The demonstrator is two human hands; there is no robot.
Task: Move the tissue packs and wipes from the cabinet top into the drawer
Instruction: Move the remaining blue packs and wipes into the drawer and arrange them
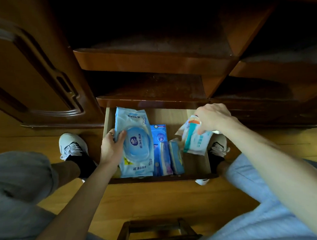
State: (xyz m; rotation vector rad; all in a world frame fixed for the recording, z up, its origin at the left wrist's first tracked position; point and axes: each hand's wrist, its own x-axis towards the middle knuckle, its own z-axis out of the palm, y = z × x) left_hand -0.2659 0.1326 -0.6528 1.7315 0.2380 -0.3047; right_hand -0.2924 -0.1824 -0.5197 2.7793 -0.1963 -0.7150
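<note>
The open wooden drawer (pixel 197 165) sits low in the cabinet, between my feet. My left hand (pixel 112 146) grips the left edge of a large blue wipes pack (pixel 134 139) with a round lid, lying at the drawer's left side. Beside it lie small blue and purple tissue packs (pixel 161 153) and a blue pack (pixel 175 156). My right hand (pixel 212 119) holds a small white pack of wipes with a teal stripe (pixel 194 140) tilted above the drawer's right part.
Dark wooden shelves (pixel 150 59) of the cabinet jut out above the drawer. A carved cabinet door (pixel 30 75) stands at the left. My feet in white shoes (pixel 72 145) flank the drawer on a wooden floor. A small wooden stool (pixel 157 231) is below me.
</note>
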